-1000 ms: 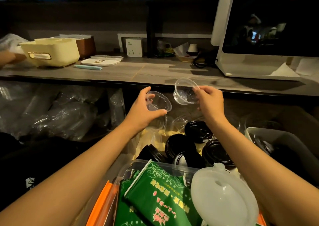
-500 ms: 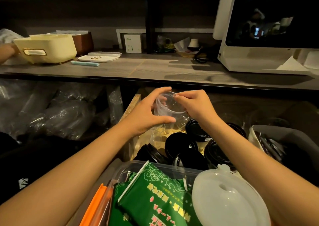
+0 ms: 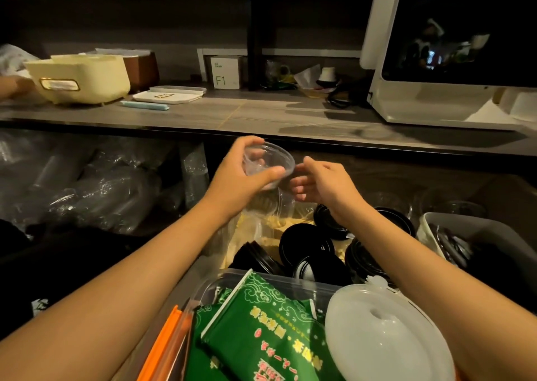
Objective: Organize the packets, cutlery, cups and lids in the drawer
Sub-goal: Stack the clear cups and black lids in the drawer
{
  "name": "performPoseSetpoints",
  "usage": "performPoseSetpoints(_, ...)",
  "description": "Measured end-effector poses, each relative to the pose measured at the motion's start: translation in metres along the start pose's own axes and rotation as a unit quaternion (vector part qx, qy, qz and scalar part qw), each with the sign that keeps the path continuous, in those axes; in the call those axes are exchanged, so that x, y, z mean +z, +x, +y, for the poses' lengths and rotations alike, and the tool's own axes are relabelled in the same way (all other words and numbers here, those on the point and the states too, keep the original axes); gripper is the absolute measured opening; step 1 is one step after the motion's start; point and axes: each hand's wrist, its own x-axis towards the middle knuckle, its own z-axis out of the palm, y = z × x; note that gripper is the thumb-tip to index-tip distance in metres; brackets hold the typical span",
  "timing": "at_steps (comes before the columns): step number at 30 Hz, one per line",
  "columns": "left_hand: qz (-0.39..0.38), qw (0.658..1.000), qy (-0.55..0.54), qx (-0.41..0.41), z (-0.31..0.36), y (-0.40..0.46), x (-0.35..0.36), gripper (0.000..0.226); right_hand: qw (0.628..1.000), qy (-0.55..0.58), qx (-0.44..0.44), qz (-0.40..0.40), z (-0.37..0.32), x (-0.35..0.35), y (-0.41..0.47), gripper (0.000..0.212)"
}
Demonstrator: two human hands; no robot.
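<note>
My left hand (image 3: 245,174) grips small clear plastic cups (image 3: 268,161), nested together, over the back of the open drawer. My right hand (image 3: 322,181) hovers just to their right, fingers loosely curled and holding nothing. Under the hands lie several black lids (image 3: 306,245) and more clear cups (image 3: 280,206). Nearer me, a clear tub (image 3: 319,287) holds green packets (image 3: 261,331), with a white round lid (image 3: 383,334) on its right side.
A grey bin (image 3: 476,229) with dark cutlery sits at the drawer's right. Bagged clear cups (image 3: 96,188) fill the shelf to the left. Above, the counter edge (image 3: 261,130) carries a cream box (image 3: 78,75) and a white appliance (image 3: 453,46).
The two clear cups, held apart one per hand, were brought together and nested. My right hand has now let go and pulled back a little to the right.
</note>
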Motion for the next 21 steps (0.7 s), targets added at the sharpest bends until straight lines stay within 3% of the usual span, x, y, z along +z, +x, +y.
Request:
performPoseSetpoints(1,0.036,0.999,-0.024,-0.008,0.0,0.002,-0.002,0.072,1.0,-0.016,0.012,0.017,0.006,-0.001,0.005,0.025)
performPoseSetpoints(3,0.089,0.992,-0.082,-0.024,-0.001,0.003,-0.005,0.073,0.987,-0.155,-0.007,0.028,0.02,-0.003,0.015,0.021)
performPoseSetpoints(6,0.162,0.98,-0.112,-0.03,-0.002,0.005,-0.009,0.069,0.95,-0.308,-0.039,-0.007,0.024,-0.002,0.021,0.043)
performPoseSetpoints(8,0.192,0.975,-0.103,-0.041,-0.004,0.006,-0.009,0.071,0.926,-0.376,-0.04,-0.011,0.021,0.002,0.026,0.046)
performPoseSetpoints(14,0.145,0.989,-0.007,-0.032,-0.01,0.008,-0.009,0.078,0.868,-0.494,-0.053,-0.021,0.023,0.019,0.038,0.031)
performPoseSetpoints(21,0.137,0.989,-0.031,-0.048,-0.006,0.005,-0.008,0.094,0.871,-0.489,-0.053,-0.02,0.035,0.026,0.029,0.023)
